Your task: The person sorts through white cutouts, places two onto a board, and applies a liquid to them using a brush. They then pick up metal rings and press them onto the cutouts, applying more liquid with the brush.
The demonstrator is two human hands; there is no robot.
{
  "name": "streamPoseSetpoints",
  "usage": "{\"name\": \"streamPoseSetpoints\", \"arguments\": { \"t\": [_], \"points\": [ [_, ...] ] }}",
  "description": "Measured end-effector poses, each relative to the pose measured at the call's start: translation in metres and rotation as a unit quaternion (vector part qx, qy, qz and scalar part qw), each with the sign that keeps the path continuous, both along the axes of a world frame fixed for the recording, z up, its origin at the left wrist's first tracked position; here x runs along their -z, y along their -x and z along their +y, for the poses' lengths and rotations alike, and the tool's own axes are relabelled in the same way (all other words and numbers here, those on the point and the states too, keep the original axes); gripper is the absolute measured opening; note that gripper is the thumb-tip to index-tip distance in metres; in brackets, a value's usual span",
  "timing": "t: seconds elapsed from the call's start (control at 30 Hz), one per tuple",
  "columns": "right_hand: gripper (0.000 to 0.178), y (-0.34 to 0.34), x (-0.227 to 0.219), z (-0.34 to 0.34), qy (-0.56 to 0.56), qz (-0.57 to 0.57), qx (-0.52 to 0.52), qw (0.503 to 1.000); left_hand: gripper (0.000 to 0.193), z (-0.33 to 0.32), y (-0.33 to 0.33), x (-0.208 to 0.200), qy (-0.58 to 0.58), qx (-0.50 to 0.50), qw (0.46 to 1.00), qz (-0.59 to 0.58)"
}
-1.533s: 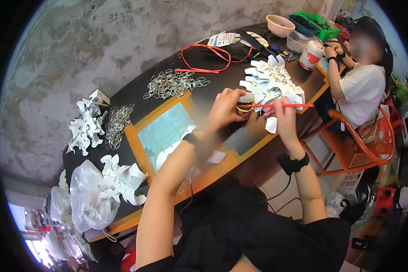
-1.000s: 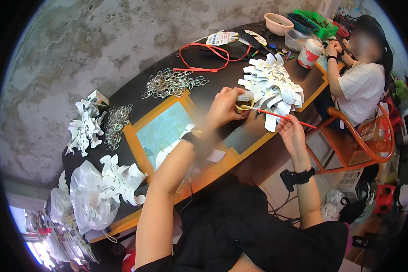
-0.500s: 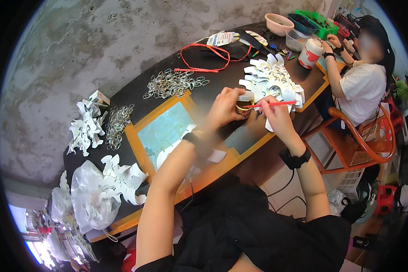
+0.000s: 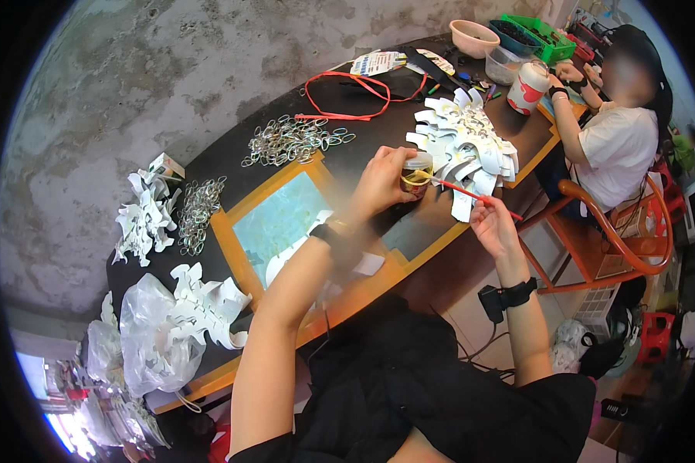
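My left hand [image 4: 388, 183] is wrapped round a small clear jar [image 4: 418, 171] with yellow stuff inside, tilted above the table. Between the fingers of my right hand [image 4: 494, 226] is a thin red brush [image 4: 463, 190], its tip at the jar's side or mouth; I cannot tell whether it is inside. Just beyond the jar, white curved cut pieces [image 4: 465, 139] lie overlapping in a spread pile. A blue-green sheet [image 4: 279, 220] framed by brown tape sits left of my hands, a white piece partly over it behind my left forearm.
Metal rings [image 4: 286, 140] lie heaped at the back, another heap [image 4: 201, 216] further left. White pieces and a plastic bag [image 4: 158, 336] occupy the left end. A red strap [image 4: 347, 116], a can [image 4: 528, 88] and bowls [image 4: 473, 38] stand far back. At right, a co-worker sits beside a wooden chair [image 4: 594, 224].
My right hand has moved down and to the right, drawing the red brush to a slant. The jar in my left hand shows more fully; that hand has barely moved.
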State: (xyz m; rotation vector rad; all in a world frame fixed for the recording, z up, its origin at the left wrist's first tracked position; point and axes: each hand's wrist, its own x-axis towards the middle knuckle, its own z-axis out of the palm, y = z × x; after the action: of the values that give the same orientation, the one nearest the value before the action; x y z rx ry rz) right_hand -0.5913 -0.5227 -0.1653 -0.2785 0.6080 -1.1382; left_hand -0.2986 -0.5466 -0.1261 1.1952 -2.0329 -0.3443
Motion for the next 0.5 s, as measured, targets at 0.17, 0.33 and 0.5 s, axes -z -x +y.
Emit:
{"name": "streamPoseSetpoints", "arguments": {
  "t": [0.17,0.33,0.5],
  "points": [
    [0.018,0.001,0.010,0.010,-0.034,-0.047,-0.007,0.998,0.073,0.001,0.000,-0.003,0.000,0.003,1.000,-0.003],
    [0.024,-0.002,0.010,0.015,-0.042,-0.100,-0.039,0.993,0.072,0.003,0.002,-0.004,0.000,-0.002,1.000,0.010],
    [0.027,-0.005,0.007,0.021,0.013,-0.065,-0.035,0.997,0.072,0.002,0.001,-0.002,-0.006,0.001,1.000,0.012]
  ]
}}
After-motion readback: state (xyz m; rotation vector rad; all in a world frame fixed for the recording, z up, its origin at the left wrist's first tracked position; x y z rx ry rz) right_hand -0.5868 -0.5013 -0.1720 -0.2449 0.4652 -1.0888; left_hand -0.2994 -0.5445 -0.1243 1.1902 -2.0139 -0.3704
